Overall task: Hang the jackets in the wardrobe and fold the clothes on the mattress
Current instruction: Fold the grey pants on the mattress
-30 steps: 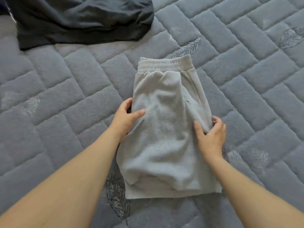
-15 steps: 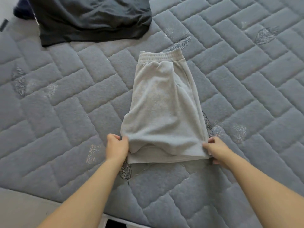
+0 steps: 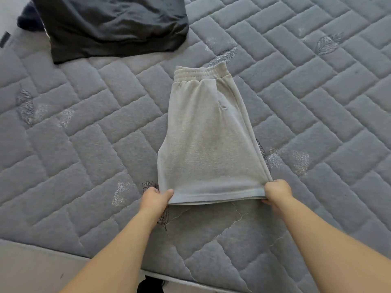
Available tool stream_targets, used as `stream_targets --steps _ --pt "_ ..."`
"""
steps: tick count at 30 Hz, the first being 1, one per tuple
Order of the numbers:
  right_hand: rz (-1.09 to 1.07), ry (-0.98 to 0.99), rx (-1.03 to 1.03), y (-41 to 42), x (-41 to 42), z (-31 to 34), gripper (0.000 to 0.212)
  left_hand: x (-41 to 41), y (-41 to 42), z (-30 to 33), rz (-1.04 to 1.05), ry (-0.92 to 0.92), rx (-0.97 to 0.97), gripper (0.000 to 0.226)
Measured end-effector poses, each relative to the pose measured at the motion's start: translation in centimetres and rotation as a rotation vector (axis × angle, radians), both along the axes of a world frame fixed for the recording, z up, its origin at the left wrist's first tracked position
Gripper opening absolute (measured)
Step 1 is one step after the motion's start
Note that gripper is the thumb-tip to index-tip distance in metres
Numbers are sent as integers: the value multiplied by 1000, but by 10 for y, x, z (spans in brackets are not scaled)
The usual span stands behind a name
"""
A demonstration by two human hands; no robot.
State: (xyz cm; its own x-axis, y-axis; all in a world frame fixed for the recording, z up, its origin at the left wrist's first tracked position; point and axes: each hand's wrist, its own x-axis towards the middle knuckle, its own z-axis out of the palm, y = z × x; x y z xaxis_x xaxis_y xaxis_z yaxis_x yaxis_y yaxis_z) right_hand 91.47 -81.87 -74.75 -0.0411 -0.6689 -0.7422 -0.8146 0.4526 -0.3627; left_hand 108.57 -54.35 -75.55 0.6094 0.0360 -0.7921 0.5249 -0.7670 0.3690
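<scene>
The left hand and right hand each pinch a hem corner of the grey shorts at 6 o'clock. Since a second ago both hands have slid from mid-fabric to the hem, stretching it smooth on the mattress; the black garment lies at 11 o'clock.

A grey quilted mattress filled nearly the whole view, its top stitched in a brick-like herringbone pattern with pale feather motifs scattered across it. Soft, even light lay over the fabric without hard shadows. Along the near edge ran a paler band, the mattress side. At the far left corner a strip of light floor showed.
</scene>
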Motion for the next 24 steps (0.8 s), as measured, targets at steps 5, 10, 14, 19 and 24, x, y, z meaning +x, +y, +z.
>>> stream_targets --steps 5,10,14,19,24 --pt "-232 -108 13 19 23 -8 43 9 -12 3 47 -174 47 49" --pt "-237 -230 127 21 28 -12 27 12 -33 -6 142 27 -237 41" --pt "-159 -61 136 15 -9 -15 35 -2 -3 -13 175 127 -227 29" --pt "107 172 92 23 -18 -10 46 8 15 -3 -195 89 -23 40" --pt "213 16 -103 1 35 6 37 58 -35 12 -95 -221 -123 45"
